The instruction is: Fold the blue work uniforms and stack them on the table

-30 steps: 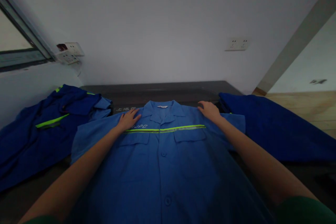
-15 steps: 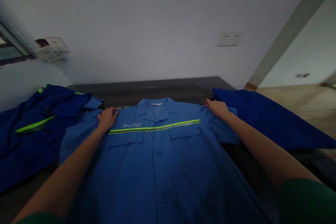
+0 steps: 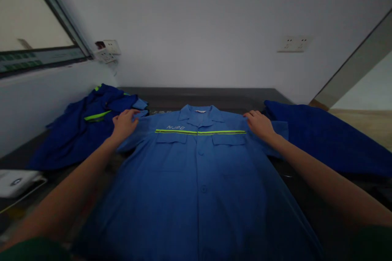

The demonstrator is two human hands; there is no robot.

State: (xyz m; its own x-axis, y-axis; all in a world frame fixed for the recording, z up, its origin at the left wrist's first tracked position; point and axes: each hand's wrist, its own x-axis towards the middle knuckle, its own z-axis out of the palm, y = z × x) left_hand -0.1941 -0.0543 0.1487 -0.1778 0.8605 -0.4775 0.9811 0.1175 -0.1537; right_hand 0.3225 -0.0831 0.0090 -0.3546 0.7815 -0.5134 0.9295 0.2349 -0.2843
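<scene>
A blue short-sleeved work shirt [image 3: 171, 163] lies spread face up, with its collar at the far side, a yellow-green reflective stripe and white letters across the chest. My left hand [image 3: 125, 124] is over the top of its left-side sleeve, thumb and fingers apart, with nothing visibly pinched. On the opposite shoulder, my right hand [image 3: 260, 125] has its fingers bent onto the cloth at the seam, gripping it; the thumb is hidden. The shirt's lower part runs into shadow toward me.
A heap of darker blue clothing with reflective strips [image 3: 82, 130] lies on the left. Dark blue cloth [image 3: 321, 138] lies on the right. The dark surface's far edge [image 3: 196, 91] meets the wall. A white device with a cable [image 3: 18, 183] is at the near left.
The view has swung left and tilted slightly. My left hand has moved off the shirt's shoulder, outward to the sleeve, and its fingers have opened. My right hand remains at the other shoulder.
</scene>
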